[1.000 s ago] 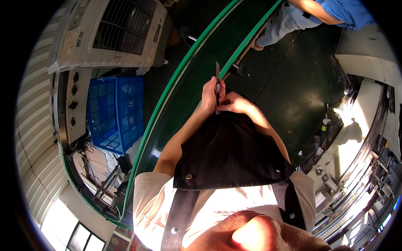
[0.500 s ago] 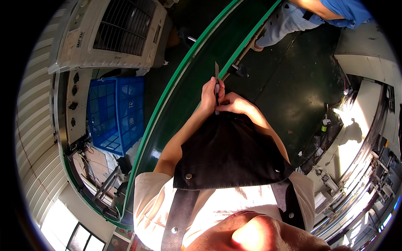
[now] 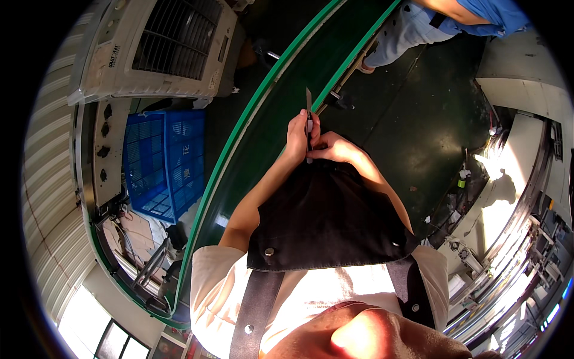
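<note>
A utility knife (image 3: 309, 124) with a dark handle stands nearly upright in the picture, its long thin metal blade pointing away from me. My left hand (image 3: 296, 139) is closed round the handle, thumb close to where the blade comes out. At the handle's near end, the fingers of my right hand (image 3: 336, 148) pinch the knife, though their tips are partly hidden. Both hands are just in front of my black apron (image 3: 329, 221), by the near side of a green conveyor belt (image 3: 293, 81).
Beyond the belt on the left are a blue plastic crate (image 3: 184, 161) and a large grilled air cooler (image 3: 179, 42). Someone in a blue top (image 3: 493, 15) is at the far right of the belt. Along the right wall run machines and scattered debris.
</note>
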Demonstrator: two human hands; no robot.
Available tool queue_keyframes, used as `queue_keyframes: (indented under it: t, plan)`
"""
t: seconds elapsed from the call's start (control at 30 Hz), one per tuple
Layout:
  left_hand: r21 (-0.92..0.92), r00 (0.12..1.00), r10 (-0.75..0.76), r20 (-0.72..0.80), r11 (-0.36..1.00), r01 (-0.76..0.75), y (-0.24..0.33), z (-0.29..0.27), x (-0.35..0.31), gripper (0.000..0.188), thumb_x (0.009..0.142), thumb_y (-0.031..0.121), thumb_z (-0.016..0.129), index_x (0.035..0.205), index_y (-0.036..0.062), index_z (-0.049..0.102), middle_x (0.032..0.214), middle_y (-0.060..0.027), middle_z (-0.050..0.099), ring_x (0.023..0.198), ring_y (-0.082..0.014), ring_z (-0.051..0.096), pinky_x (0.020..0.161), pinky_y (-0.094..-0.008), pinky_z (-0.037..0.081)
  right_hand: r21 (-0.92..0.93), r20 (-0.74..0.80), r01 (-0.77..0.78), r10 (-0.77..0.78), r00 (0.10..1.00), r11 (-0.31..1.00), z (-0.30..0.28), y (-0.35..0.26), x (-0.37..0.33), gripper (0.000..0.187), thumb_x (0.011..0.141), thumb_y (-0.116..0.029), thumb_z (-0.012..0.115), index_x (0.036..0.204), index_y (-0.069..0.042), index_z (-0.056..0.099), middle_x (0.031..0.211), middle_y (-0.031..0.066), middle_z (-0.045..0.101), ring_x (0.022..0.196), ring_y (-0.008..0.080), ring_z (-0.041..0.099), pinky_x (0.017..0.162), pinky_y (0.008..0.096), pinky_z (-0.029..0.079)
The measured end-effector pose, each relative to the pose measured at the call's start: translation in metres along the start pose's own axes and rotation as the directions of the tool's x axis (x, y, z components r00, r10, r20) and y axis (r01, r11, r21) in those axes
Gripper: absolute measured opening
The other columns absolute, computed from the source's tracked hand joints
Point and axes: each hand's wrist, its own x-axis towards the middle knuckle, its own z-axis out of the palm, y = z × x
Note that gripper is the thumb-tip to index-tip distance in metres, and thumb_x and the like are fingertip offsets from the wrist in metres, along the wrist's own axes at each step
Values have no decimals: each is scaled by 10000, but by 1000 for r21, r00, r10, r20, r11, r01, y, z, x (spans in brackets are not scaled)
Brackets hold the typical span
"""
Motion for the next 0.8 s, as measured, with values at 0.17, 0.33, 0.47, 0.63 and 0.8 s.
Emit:
queue_keyframes:
  t: [0.17, 0.33, 0.47, 0.63, 0.8]
  plan:
    - [-10, 1000, -8, 0, 1000, 8, 1, 1, 0, 405, 964, 325, 291, 781, 20, 486, 500, -28, 405, 386, -107, 351, 370, -243, 281, 24, 12, 8, -9, 1000, 1000, 0, 0, 0, 160, 788, -178, 648, 820, -21, 648, 788, 40, 656, 759, 122, 577, 737, 262, 434]
    - [-9, 1000, -8, 1, 1000, 8, 1, 1, 0, 404, 963, 325, 294, 779, 20, 485, 500, -30, 404, 385, -107, 348, 371, -243, 281, 12, -4, -23, 23, 1000, 1000, 0, -3, -1, 165, 789, -181, 651, 825, -20, 649, 788, 40, 657, 754, 124, 578, 732, 264, 436]
    - [-2, 1000, -9, 3, 1000, 9, 1, 1, 0, 405, 962, 327, 294, 778, 20, 484, 500, -31, 403, 385, -107, 348, 372, -243, 280, -5, -5, -20, 20, 1000, 1000, 0, -1, -1, 164, 787, -179, 654, 830, -21, 650, 788, 41, 657, 754, 126, 579, 733, 266, 439]
    - [0, 1000, 8, 6, 1000, -8, 1, 2, 0, 409, 964, 330, 290, 777, 21, 482, 497, -30, 398, 386, -108, 349, 373, -243, 280, 28, 1, -6, 6, 1000, 1000, 0, 1, 0, 159, 784, -170, 655, 839, -22, 648, 795, 45, 656, 756, 131, 580, 738, 268, 439]
    - [-3, 1000, 7, 6, 1000, -7, 1, 2, -1, 408, 965, 327, 286, 778, 21, 481, 498, -29, 399, 388, -108, 350, 373, -244, 282, -15, -7, 15, -15, 1000, 1000, 1, 1, 0, 158, 806, -181, 643, 823, -24, 652, 771, 38, 646, 729, 108, 563, 709, 263, 435]
